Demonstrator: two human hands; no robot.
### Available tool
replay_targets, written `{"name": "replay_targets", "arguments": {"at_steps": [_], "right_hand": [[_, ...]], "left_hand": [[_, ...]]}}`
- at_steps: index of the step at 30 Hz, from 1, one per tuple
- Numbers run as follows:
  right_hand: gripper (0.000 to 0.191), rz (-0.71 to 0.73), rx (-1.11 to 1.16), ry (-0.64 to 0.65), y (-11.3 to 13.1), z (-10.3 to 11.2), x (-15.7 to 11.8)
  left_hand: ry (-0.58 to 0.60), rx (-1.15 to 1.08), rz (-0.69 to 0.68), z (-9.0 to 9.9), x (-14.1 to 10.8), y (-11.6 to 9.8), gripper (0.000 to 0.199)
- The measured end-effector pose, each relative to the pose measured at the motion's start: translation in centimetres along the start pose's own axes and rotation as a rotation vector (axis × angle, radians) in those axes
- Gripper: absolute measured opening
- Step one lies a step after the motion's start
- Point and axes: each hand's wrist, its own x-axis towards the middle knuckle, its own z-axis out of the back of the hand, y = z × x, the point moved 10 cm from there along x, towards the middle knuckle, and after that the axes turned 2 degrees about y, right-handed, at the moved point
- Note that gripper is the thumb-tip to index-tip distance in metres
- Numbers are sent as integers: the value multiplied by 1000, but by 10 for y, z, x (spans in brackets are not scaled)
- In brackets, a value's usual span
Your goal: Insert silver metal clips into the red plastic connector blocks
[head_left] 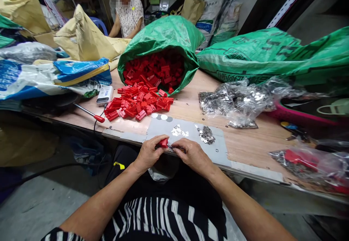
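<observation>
My left hand [149, 153] is closed around a small red plastic part [163, 143] at the table's front edge. Close beside it, my right hand [193, 153] pinches a thin dark pointed tool [170, 147], its tip at the red part; its exact kind is too small to make out. Just beyond my hands lies a grey mat [188, 123] on the table. On it are a loose scatter of small shiny metal pieces [179, 131] and a denser heap of metal pieces [207, 135]. A pile of red plastic parts [137, 101] spreads farther back to the left.
Behind the pile, a green sack [163, 33] gapes with red parts inside. Clear bags of metal pieces [240, 97] lie right of centre. A red-tipped lever [98, 118] and a white device [105, 95] are at left. Another person [128, 15] sits across the table.
</observation>
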Motion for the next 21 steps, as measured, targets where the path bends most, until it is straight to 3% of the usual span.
{"name": "replay_targets", "arguments": {"at_steps": [8, 15, 21], "right_hand": [[18, -44, -35, 29, 0, -4, 4], [16, -138, -127, -31, 6, -12, 0], [19, -53, 37, -48, 6, -4, -7]], "left_hand": [[-25, 1, 33, -1, -1, 2, 36], [-69, 15, 51, -1, -3, 4, 33], [-120, -58, 41, 4, -11, -4, 28]]}}
